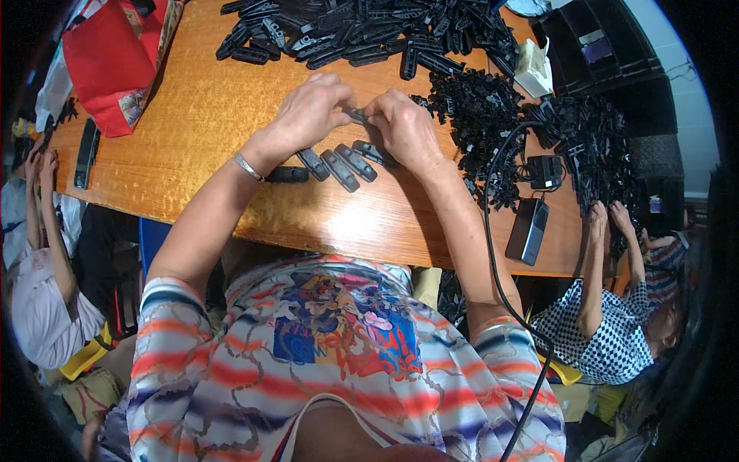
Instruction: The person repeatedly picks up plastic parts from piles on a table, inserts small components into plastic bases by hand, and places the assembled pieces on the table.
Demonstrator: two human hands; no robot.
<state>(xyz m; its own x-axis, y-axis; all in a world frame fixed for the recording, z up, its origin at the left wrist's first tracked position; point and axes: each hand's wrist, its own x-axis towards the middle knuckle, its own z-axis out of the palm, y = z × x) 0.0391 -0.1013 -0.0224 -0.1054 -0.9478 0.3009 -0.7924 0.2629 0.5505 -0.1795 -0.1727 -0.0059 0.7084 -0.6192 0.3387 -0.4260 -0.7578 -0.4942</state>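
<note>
My left hand [312, 112] and my right hand [406, 132] meet above the wooden table, fingertips pinched on the two ends of a small dark plastic piece [356, 116]. Fingers cover much of that piece, so its full shape is hidden. Just below the hands, several elongated black plastic parts [339, 171] with rounded ends lie slanted side by side. The rightmost one is partly under my right hand. Another dark part [287, 175] lies crosswise at the left of this group, close to my left wrist.
A large heap of long black parts [346, 31] covers the far side. Smaller black clips [481, 115] are piled at right, beside a cable, a power bank [527, 231] and a white box [533, 68]. A red bag [104, 65] and phone [87, 154] lie left. Co-workers sit on both sides.
</note>
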